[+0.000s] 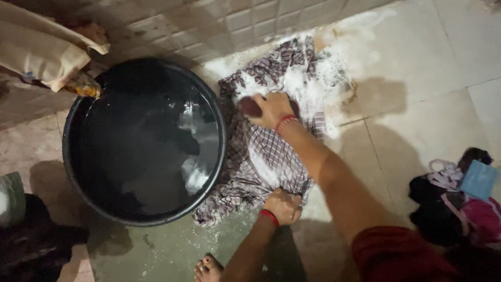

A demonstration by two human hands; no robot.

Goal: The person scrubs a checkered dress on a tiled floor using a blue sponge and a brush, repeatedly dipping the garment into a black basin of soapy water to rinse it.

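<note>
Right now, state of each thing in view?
Checked cloth: wet, soapy, spread on the floor.
Black tub: filled with water, clothes submerged.
Right hand: fingers closed on a dark scrubbing block, pressed on the cloth.
Left hand: gripping the cloth's near edge.
Clothes pile: heaped, apparently dry.

I see tub (143, 141) on floor (417, 104), left part of view, water and submerged cloth inside. Checked cloth (261, 156) spread on floor just right of tub, touching its rim. Right hand (271, 110) on cloth's far part, over small brush (250, 107). Left hand (283, 206) on cloth's near edge. Sack (42, 49) behind tub, far left corner. Pile of clothes (454, 201) at floor's right edge. My foot (209, 269) at near edge, below tub.
</note>
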